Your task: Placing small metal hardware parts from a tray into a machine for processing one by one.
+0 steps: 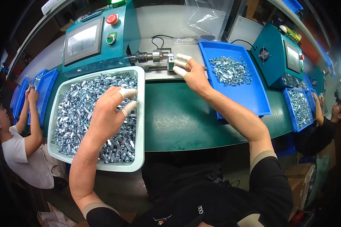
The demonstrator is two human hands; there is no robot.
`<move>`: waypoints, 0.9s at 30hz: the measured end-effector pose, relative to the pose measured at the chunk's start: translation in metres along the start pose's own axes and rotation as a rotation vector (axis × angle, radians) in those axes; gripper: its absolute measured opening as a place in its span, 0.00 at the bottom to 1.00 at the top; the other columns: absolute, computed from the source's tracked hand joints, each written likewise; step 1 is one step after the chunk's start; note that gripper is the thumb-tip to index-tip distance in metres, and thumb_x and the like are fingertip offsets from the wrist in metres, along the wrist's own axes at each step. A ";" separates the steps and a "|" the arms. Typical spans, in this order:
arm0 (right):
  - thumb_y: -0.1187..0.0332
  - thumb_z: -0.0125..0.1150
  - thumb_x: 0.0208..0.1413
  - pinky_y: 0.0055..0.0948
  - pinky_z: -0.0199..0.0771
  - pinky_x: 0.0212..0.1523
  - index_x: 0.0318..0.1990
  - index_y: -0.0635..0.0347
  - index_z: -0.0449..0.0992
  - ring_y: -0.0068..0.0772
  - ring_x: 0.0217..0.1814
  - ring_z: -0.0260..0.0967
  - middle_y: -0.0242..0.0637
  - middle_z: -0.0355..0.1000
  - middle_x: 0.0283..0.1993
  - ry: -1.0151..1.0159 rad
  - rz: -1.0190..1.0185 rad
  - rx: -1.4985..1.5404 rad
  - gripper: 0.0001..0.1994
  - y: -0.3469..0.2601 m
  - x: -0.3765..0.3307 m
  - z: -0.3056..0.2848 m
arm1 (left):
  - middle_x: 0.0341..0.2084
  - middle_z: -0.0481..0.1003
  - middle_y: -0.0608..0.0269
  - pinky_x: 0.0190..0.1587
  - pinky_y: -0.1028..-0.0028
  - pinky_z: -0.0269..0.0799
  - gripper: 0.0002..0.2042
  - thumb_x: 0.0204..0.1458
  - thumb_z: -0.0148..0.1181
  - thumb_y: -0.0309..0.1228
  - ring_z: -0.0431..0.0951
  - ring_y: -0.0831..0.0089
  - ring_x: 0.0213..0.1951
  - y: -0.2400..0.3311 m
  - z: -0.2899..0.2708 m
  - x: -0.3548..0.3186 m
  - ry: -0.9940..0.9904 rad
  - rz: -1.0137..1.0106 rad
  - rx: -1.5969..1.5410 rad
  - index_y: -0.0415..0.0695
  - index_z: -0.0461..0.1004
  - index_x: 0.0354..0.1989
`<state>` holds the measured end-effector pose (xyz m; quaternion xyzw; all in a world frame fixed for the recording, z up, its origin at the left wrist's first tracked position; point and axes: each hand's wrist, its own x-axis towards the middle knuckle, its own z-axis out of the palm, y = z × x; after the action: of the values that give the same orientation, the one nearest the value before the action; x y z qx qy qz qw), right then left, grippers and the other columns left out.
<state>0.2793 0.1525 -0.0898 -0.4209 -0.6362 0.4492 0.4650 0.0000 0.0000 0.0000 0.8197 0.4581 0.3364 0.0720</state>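
My left hand hovers above a pale green plastic basket heaped with shiny hexagonal metal parts. White finger cots cover its thumb and index finger, whose tips stand apart; no part can be made out between them. At the machine, my right hand reaches to a small metal holding block. Its white-cotted fingertips are spread beside the block's right side, and whether they touch it is unclear. A round chuck on the teal machine's shaft faces the block from the left.
The teal machine carries a screen, a red button and a green knob. Right of my hand lies a blue tray of metal parts. Another teal machine stands farther right. Co-workers sit on both sides.
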 end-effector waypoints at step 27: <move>0.72 0.64 0.66 0.25 0.79 0.49 0.70 0.63 0.68 0.25 0.51 0.77 0.42 0.80 0.54 0.066 -0.045 0.076 0.26 0.006 0.011 0.004 | 0.37 0.81 0.56 0.47 0.67 0.75 0.14 0.52 0.69 0.19 0.82 0.62 0.41 0.004 0.002 0.004 -0.071 -0.081 0.011 0.38 0.81 0.48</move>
<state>0.2732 0.1639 -0.0934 -0.4031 -0.6123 0.4485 0.5114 0.0055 0.0015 0.0026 0.8122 0.4900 0.3012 0.0974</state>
